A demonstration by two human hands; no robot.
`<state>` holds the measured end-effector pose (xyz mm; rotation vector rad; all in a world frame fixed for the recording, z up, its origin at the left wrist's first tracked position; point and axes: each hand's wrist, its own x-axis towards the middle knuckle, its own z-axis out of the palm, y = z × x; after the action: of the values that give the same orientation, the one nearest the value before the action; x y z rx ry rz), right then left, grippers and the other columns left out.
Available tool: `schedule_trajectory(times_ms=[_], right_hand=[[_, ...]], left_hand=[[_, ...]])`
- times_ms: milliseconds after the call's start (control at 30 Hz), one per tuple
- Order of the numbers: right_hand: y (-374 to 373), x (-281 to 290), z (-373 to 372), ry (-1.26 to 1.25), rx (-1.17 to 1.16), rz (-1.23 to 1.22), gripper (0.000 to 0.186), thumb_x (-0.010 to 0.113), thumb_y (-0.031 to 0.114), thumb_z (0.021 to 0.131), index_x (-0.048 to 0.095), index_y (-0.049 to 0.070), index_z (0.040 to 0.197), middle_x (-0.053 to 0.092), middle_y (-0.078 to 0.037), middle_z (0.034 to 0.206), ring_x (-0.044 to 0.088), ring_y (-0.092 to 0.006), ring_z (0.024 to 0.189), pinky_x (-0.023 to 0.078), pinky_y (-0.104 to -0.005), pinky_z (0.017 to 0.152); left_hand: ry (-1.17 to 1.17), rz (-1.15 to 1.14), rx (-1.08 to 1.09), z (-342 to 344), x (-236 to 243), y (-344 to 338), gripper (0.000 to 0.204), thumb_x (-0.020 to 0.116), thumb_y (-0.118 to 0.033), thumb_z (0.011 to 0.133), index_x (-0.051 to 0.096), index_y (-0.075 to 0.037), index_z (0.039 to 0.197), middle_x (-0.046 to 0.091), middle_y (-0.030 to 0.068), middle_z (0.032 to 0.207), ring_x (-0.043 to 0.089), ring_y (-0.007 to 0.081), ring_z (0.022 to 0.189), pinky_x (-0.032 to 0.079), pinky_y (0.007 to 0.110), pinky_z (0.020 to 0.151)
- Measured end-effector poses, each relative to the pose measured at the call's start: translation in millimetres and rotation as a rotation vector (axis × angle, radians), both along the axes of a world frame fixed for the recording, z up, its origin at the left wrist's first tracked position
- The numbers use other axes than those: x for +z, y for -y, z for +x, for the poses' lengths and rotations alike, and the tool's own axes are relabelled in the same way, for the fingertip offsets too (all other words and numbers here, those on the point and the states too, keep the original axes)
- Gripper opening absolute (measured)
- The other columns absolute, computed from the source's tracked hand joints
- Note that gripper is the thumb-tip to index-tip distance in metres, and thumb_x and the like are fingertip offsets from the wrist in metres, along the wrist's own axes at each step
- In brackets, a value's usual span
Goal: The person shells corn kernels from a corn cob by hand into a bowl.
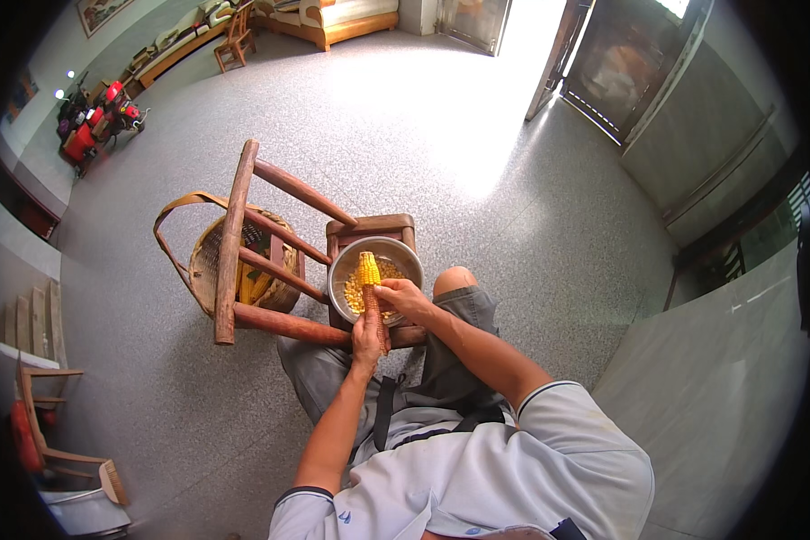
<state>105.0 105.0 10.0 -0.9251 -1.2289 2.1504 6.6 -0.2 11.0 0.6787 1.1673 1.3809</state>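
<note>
- Your left hand (366,340) wraps the bare lower end of the corn cob (370,288), so that stretch of the cob is hidden inside your closed grip.
- Your right hand (403,297) folds over the cob's middle from the right side; you cannot tell from here how tightly that grip closes, only that fingers and thumb lie on the cob.
- The metal bowl (407,255) is partly covered by both hands and the cob; only its far rim and left side show.
- The loose kernels (355,292) in the bowl are too small to tell apart singly.
- The woven basket (203,261), left of the bowl, sits behind the rungs of an overturned wooden chair (234,261); its contents show only as yellow patches.
- The cob stands nearly upright over the bowl, tip pointing away from you.
- Its upper part still carries bright yellow kernels; below that it is stripped to a reddish-brown core.
- The bowl rests on a small wooden stool (369,224) just in front of your knees.
</note>
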Motion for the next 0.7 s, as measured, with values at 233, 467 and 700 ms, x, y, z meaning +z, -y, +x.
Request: schedule_trajectory(times_ms=[233,467,700], right_hand=[[1,-5,0,-0.048,0.012,-0.063,0.026,0.048,0.019,0.09,0.053,-0.001,0.106,0.059,-0.007,0.096,0.059,-0.0136,0.085,0.049,-0.0271,0.078],[5,10,-1,-0.144,-0.003,-0.195,0.026,0.044,0.009,0.087,0.049,0.001,0.111,0.058,-0.008,0.1,0.059,-0.0176,0.09,0.048,-0.0309,0.08],[-1,4,3,-0.259,0.01,-0.27,0.026,0.044,0.009,0.086,0.049,0.003,0.111,0.058,-0.008,0.098,0.059,-0.0174,0.087,0.048,-0.0312,0.078]], left_hand=[[-0.027,0.001,0.029,1,-3,-1,0.037,0.038,-0.04,0.092,0.048,-0.004,0.092,0.044,0.0017,0.052,0.042,0.0104,0.036,0.033,0.022,0.032],[-0.17,-0.054,0.099,1,-7,0,0.037,0.04,-0.041,0.091,0.048,-0.005,0.086,0.047,0.0025,0.055,0.045,0.0113,0.038,0.035,0.023,0.033],[-0.268,-0.034,0.112,4,-4,-2,0.036,0.043,-0.039,0.09,0.047,-0.003,0.084,0.046,0.0023,0.05,0.045,0.0116,0.036,0.035,0.025,0.034]])
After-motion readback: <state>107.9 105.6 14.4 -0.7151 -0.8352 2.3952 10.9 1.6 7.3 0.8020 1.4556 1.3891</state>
